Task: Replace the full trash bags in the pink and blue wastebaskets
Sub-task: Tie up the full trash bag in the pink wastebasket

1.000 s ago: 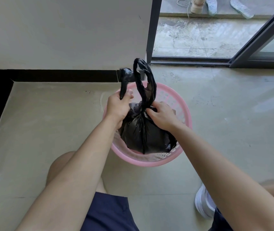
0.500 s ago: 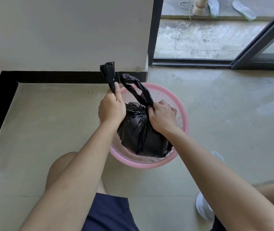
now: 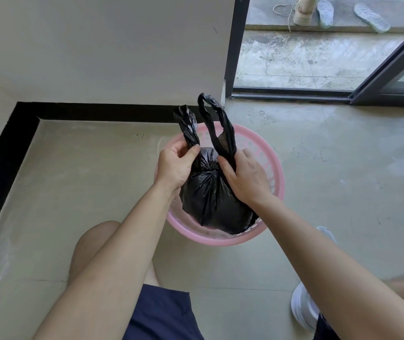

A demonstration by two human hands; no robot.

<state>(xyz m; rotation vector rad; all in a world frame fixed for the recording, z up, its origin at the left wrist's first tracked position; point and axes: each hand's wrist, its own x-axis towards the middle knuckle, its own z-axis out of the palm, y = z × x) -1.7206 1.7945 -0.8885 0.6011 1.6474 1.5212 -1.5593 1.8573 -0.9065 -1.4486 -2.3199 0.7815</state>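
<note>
A full black trash bag sits in the pink wastebasket on the floor in front of me. Its neck is gathered and two handle strips stick up. My left hand pinches the left strip at its base. My right hand pinches the base of the right, looped strip beside the knot. Both hands are over the basket's opening. No blue wastebasket is in view.
A white wall with a black skirting strip stands just behind the basket. A dark sliding-door frame opens to a balcony at the back right, with shoes there. My knee and white shoe are near the basket.
The two bag strips have been pulled apart and now stand upright side by side. My left hand has shifted down to the strip's base; my right hand has opened around the loop's base.
</note>
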